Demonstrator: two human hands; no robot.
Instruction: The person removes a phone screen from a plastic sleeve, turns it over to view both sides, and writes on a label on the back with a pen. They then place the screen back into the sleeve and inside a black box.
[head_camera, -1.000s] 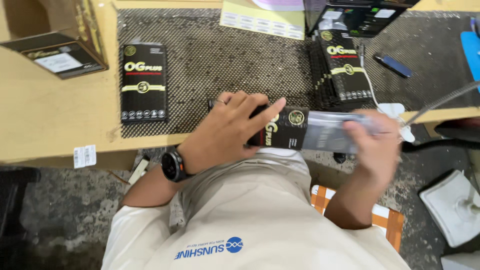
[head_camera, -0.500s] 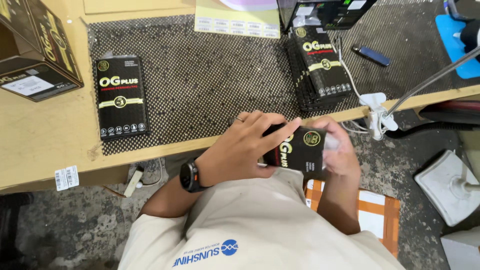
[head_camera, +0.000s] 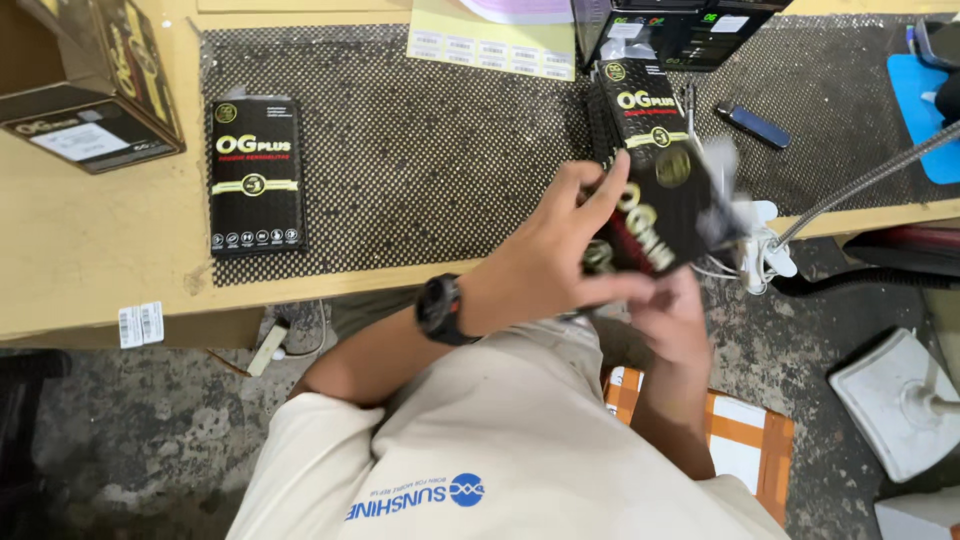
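The black box (head_camera: 655, 215) has risen since half a second ago, now tilted at the mat's (head_camera: 430, 150) five o'clock edge. Left hand (head_camera: 560, 255) and right hand (head_camera: 670, 315) both clamp it; better to support it from below.

The single head camera looks steeply down, close above the desk edge (head_camera: 120, 290).

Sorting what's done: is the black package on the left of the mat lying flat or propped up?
Lying flat: the black package rests face up on the mesh mat, untouched by either hand.

Both hands (head_camera: 560, 250) (head_camera: 670, 315) raised (fingers curled)
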